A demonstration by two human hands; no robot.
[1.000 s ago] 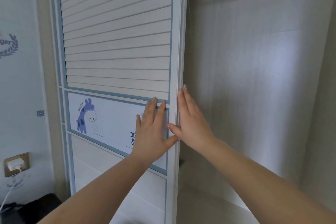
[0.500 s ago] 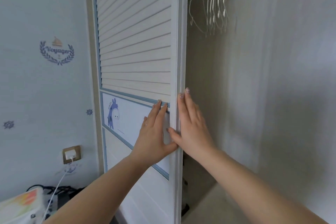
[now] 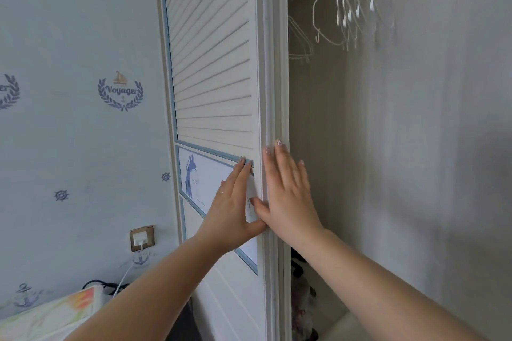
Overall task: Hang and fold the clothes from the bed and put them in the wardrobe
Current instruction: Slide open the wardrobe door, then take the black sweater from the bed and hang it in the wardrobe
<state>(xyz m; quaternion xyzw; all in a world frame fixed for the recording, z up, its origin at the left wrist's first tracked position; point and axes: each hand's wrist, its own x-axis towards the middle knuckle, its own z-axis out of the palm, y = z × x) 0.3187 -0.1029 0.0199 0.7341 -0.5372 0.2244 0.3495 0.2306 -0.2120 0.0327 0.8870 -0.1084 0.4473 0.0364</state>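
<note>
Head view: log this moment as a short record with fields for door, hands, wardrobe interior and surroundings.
door: white louvred sliding wardrobe door with blue trim and a cartoon panel, slid left, wardrobe open on the right
left hand: left hand flat on the door's cartoon panel, fingers straight
right hand: right hand flat against the door's edge frame, fingers straight
interior: empty white wire hangers hang at top; no clothes on them
surroundings: pale blue nautical wallpaper; wall socket with white charger
</note>
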